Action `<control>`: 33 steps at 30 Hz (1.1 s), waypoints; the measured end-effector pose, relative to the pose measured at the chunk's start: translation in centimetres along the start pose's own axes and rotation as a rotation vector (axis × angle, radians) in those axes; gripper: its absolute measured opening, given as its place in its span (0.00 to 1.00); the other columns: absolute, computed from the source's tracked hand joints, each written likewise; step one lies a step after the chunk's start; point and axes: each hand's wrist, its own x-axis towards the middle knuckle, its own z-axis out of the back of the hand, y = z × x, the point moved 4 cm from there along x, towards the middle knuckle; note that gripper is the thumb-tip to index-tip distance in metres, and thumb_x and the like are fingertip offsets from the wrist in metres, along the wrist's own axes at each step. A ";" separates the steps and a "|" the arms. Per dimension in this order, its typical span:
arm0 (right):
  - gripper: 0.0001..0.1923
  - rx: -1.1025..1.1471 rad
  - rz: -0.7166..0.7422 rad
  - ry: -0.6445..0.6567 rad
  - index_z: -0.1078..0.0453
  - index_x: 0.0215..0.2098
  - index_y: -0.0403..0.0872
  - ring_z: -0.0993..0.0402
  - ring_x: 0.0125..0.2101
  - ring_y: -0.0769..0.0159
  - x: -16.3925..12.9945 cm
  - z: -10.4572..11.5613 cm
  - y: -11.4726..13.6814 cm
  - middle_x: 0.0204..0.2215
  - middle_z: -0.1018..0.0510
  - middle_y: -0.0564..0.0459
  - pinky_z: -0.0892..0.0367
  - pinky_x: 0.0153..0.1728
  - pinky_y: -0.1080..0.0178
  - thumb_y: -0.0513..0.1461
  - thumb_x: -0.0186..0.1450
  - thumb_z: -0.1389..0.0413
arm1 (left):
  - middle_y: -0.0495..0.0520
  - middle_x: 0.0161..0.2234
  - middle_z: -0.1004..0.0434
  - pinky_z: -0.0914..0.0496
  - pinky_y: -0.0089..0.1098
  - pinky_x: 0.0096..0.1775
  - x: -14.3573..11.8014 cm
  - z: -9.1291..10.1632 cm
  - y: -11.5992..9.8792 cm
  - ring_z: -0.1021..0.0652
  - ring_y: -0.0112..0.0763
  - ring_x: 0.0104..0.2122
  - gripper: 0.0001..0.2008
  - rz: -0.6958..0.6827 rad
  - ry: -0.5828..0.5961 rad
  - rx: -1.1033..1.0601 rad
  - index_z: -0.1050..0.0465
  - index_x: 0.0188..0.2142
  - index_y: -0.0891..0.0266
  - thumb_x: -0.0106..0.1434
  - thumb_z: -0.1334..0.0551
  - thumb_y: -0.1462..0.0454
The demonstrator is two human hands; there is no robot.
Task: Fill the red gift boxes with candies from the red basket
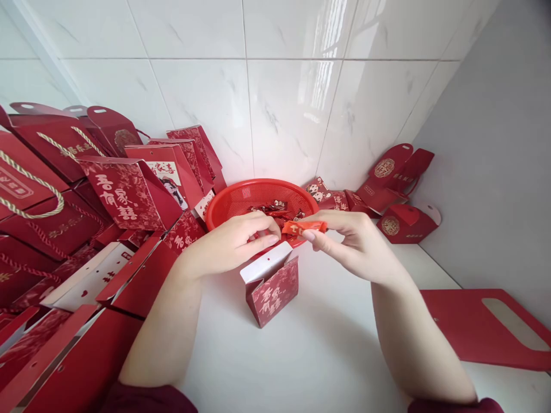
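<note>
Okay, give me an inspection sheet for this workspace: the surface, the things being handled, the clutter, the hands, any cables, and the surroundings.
Surface: white tabletop, bare in front of the person.
Things in hand: orange-red wrapped candy held above a small open red gift box; the box stands upright on the table.
Clutter: red mesh basket with more wrapped candies behind the box; pile of red gift boxes at left, some with rope handles; a few more red boxes at back right; a flat red cardboard piece at right.
Hands: left hand pinches one end of the candy; right hand holds the other end.
Cables: nothing seen.
Surroundings: white tiled wall behind, plain grey wall at right.
</note>
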 end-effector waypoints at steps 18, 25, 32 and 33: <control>0.10 0.014 -0.071 0.027 0.25 0.33 0.47 0.29 0.31 0.64 -0.1 -0.1 -0.2 0.30 0.23 0.51 0.35 0.32 0.62 0.44 0.67 0.41 | 0.53 0.43 0.24 0.33 0.32 0.40 1.1 -1.7 0.2 0.25 0.37 0.42 0.14 -0.025 -0.001 0.043 0.28 0.44 0.58 0.63 0.38 0.53; 0.15 0.164 -0.071 0.085 0.33 0.26 0.46 0.37 0.24 0.72 0.1 -1.8 -0.4 0.22 0.32 0.58 0.41 0.24 0.67 0.44 0.69 0.43 | 0.49 0.27 0.31 0.36 0.28 0.31 0.8 -1.4 -1.5 0.29 0.27 0.29 0.16 -0.179 -0.061 -0.335 0.32 0.29 0.64 0.68 0.43 0.55; 0.19 0.474 0.003 0.205 0.34 0.32 0.46 0.30 0.27 0.70 -0.2 -2.5 0.0 0.29 0.28 0.53 0.33 0.32 0.64 0.46 0.75 0.57 | 0.54 0.29 0.25 0.36 0.28 0.29 0.4 -2.0 -2.2 0.31 0.25 0.26 0.15 -0.264 0.091 -0.602 0.26 0.34 0.65 0.71 0.45 0.58; 0.18 0.500 0.015 0.218 0.34 0.31 0.46 0.31 0.26 0.70 -0.3 -2.6 -0.1 0.28 0.29 0.54 0.33 0.31 0.63 0.45 0.75 0.56 | 0.54 0.29 0.25 0.36 0.28 0.28 0.3 -2.0 -2.2 0.31 0.25 0.26 0.15 -0.268 0.114 -0.614 0.26 0.33 0.65 0.71 0.45 0.58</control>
